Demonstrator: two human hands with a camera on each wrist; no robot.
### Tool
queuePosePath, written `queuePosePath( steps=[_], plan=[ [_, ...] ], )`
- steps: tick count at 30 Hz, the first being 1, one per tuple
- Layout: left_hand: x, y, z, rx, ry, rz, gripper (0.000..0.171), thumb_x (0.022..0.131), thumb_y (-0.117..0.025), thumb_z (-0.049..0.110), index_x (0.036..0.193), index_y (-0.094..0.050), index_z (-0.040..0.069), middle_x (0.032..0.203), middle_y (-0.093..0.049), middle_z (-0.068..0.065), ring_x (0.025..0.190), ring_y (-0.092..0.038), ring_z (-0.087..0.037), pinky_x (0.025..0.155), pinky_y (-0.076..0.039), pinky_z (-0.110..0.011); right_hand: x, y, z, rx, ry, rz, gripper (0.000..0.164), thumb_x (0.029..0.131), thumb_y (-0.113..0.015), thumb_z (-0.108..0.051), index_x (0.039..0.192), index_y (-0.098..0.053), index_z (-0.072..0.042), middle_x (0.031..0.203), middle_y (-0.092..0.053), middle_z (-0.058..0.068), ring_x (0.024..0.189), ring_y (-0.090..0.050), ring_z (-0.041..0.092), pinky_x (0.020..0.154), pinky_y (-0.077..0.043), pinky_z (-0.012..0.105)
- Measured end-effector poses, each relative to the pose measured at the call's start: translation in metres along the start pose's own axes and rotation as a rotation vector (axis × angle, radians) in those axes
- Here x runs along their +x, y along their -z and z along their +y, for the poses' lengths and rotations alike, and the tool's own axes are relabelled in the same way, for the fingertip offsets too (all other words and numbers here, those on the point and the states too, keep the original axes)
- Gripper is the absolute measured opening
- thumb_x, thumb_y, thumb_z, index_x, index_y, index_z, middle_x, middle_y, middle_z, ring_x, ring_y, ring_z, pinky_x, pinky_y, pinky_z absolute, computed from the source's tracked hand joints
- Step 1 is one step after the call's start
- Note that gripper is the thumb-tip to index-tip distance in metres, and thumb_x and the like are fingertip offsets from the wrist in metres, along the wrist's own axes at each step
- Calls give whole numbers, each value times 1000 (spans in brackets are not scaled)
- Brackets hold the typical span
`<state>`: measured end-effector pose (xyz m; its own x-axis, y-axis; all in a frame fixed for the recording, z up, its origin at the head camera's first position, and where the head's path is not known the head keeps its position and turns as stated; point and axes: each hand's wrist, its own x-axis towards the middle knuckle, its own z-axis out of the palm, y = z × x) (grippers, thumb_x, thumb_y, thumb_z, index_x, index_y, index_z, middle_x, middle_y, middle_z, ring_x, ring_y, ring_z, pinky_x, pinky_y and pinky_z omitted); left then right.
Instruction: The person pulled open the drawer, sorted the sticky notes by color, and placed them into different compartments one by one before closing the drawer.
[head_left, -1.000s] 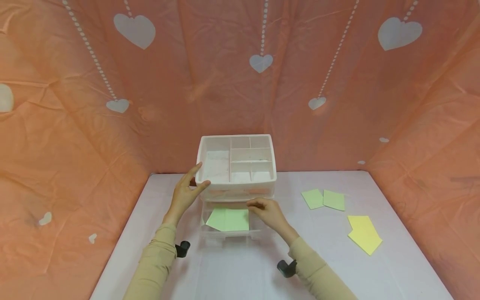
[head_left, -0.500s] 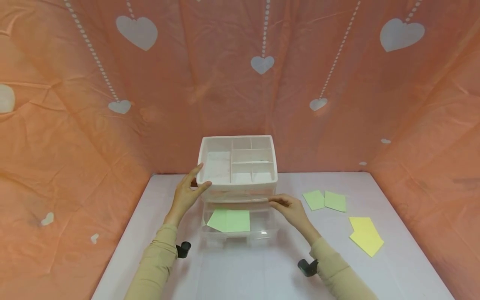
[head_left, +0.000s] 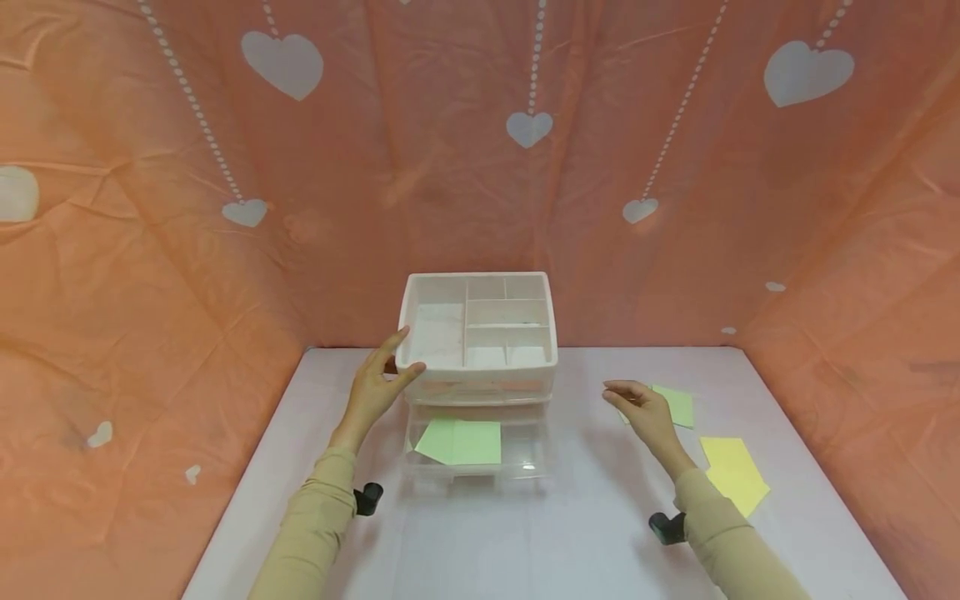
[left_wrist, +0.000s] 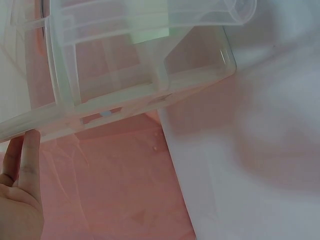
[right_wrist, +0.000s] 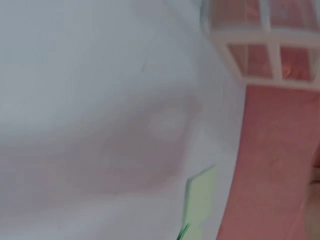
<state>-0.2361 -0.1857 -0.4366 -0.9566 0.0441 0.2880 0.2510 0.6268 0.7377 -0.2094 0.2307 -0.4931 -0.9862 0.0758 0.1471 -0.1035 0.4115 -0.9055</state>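
Observation:
A white, clear-fronted drawer organizer (head_left: 487,382) with a divided top tray stands at the back of the table. My left hand (head_left: 371,396) holds its front left corner, the thumb on the front rim and the fingers along the side. Below, a clear drawer (head_left: 525,469) is pulled out, with green sticky notes (head_left: 468,443) lying in its left part. To the right, my right hand (head_left: 645,412) hovers over the table with loosely bent fingers and nothing between them. It partly covers one of two green sticky note pads (head_left: 678,408) in the head view.
Yellow sticky notes (head_left: 733,473) lie overlapping on the right side of the white table (head_left: 480,550), partly behind the right sleeve. An orange curtain (head_left: 465,192) with hearts encloses the back and sides. A small black device (head_left: 667,528) is on each wrist.
My right hand has moved along the drawer's front to the right, then away from the organizer to above the green pads. The left hand keeps its hold on the corner.

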Motion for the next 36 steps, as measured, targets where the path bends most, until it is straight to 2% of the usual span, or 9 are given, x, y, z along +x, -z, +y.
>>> queuePosePath(
  steps=[4,7,14,16,18,23,27,31,36],
  plan=[
    [1,0,-1,1,8,-4,66,82,-67,44,141,-36,41,94,-52,-9,87,-51,-21,78,-41,-33,5,14,14,-32,7,64,39,86,-66,-32,117,-63,-6,89,-59,-30,82,-54,-15,72,-45,11],
    [1,0,0,3,14,-7,66,83,-67,44,141,-35,41,94,-52,-8,87,-51,-21,77,-42,-33,8,22,23,-78,2,120,38,86,-67,-31,117,-63,-9,92,-59,-28,81,-52,-17,70,-44,10],
    [0,0,1,-3,3,8,66,82,-68,42,141,-37,39,93,-53,-8,86,-51,-21,76,-41,-32,8,42,39,-53,-137,176,53,84,-67,-39,127,-54,-9,100,-56,-19,85,-49,-15,71,-41,7],
    [0,-1,0,-12,-1,10,66,82,-68,42,141,-38,39,92,-52,-8,85,-51,-21,75,-41,-32,6,47,44,-49,-173,174,59,84,-67,-39,132,-49,-10,106,-54,-15,86,-47,-15,72,-40,6],
    [0,-1,0,-17,-4,9,66,82,-68,41,141,-37,39,91,-52,-8,84,-52,-20,75,-42,-31,4,51,49,-43,-195,169,63,85,-66,-38,137,-43,-9,115,-53,-5,86,-46,-15,72,-40,6],
    [0,-2,-1,-24,-6,10,66,82,-68,42,140,-37,40,90,-52,-8,84,-52,-20,74,-43,-31,-1,58,62,-25,-275,133,77,87,-62,-40,147,-24,-10,142,-36,16,85,-42,-15,73,-39,7],
    [0,-2,-2,-26,-8,15,66,82,-68,41,140,-37,39,90,-52,-8,84,-52,-21,75,-43,-32,-3,60,71,3,-344,105,85,87,-61,-43,150,-15,-9,152,-19,21,85,-45,-12,76,-41,10],
    [0,-2,-2,-20,-4,17,66,82,-69,42,140,-38,40,91,-53,-8,85,-53,-21,76,-43,-33,-7,60,81,77,-403,57,88,88,-61,-42,150,-10,-6,154,-6,24,81,-53,-9,74,-44,7],
    [1,-1,-1,-7,2,17,66,82,-68,43,140,-37,41,92,-53,-8,86,-53,-20,79,-43,-34,-10,58,90,155,-474,31,89,89,-60,-38,150,-5,-4,154,6,23,77,-49,-13,71,-41,3]
  ],
)
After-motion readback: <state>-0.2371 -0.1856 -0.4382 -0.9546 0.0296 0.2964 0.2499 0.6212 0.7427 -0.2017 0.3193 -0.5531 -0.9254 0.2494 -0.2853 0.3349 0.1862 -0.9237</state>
